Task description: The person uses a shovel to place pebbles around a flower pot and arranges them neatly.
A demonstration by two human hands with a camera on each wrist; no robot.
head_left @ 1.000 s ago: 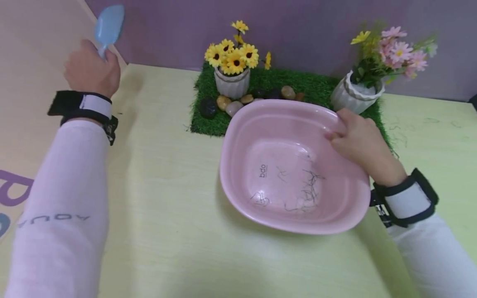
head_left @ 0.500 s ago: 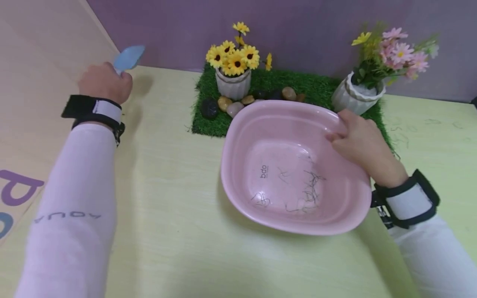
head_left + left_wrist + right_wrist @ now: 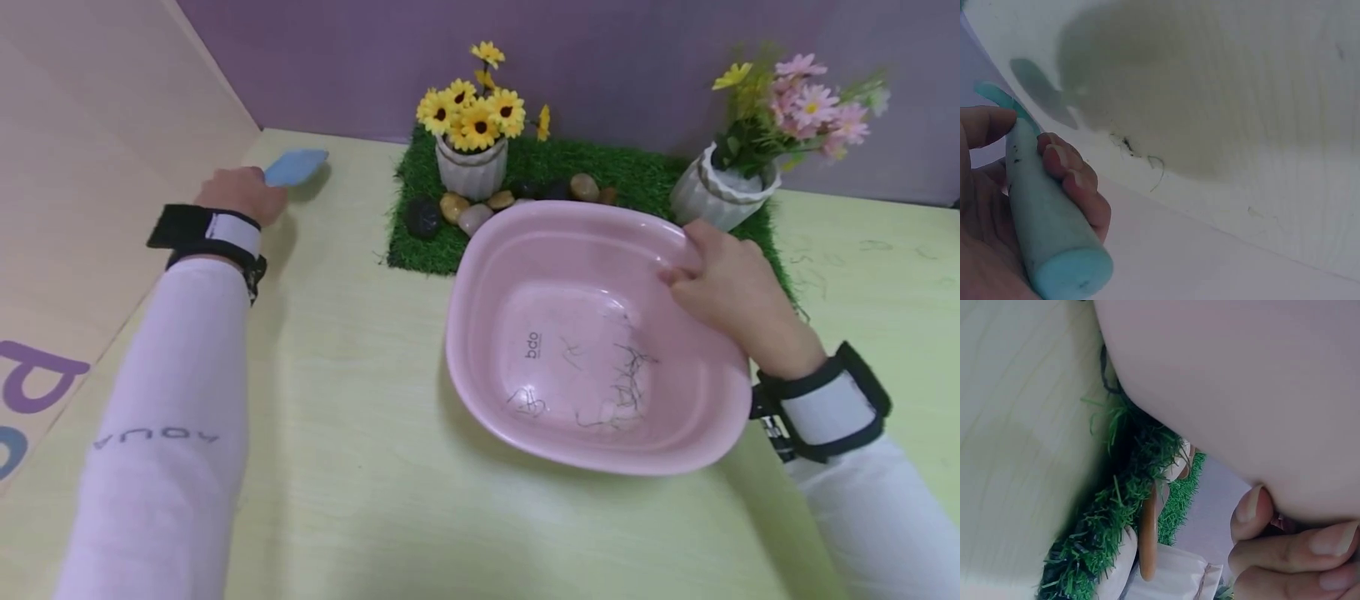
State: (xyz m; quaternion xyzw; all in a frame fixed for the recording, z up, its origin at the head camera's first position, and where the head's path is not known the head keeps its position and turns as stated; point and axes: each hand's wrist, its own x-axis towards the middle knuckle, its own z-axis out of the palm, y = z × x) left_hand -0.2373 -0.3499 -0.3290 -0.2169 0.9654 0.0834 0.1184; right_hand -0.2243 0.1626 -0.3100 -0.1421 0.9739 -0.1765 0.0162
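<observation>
My left hand (image 3: 242, 196) grips a light blue trowel by its handle. Its blade (image 3: 296, 167) hangs over the table's back left corner, with a shadow beside it. Up close in the left wrist view, fingers and thumb wrap the thick pale handle (image 3: 1054, 206), which carries dark specks. A few dark crumbs and a thin strand (image 3: 1157, 165) lie on the surface nearby. My right hand (image 3: 742, 300) holds the right rim of a pink basin (image 3: 480, 333), thumb inside. Thin dark strands (image 3: 626, 387) lie on the basin's bottom. The right wrist view shows curled fingers (image 3: 1291, 550) against the basin's outer wall.
Behind the basin, a mat of artificial grass (image 3: 420, 254) bears a pot of yellow flowers (image 3: 471, 171), several pebbles (image 3: 475, 220) and a tilted pot with pink flowers (image 3: 720, 192). A purple wall (image 3: 337, 67) stands at the back. Loose strands (image 3: 873, 246) lie on the right.
My left hand has moved down and to the right with the trowel, whose blade has swung from pointing up to pointing right. The right hand and basin stay nearly in place.
</observation>
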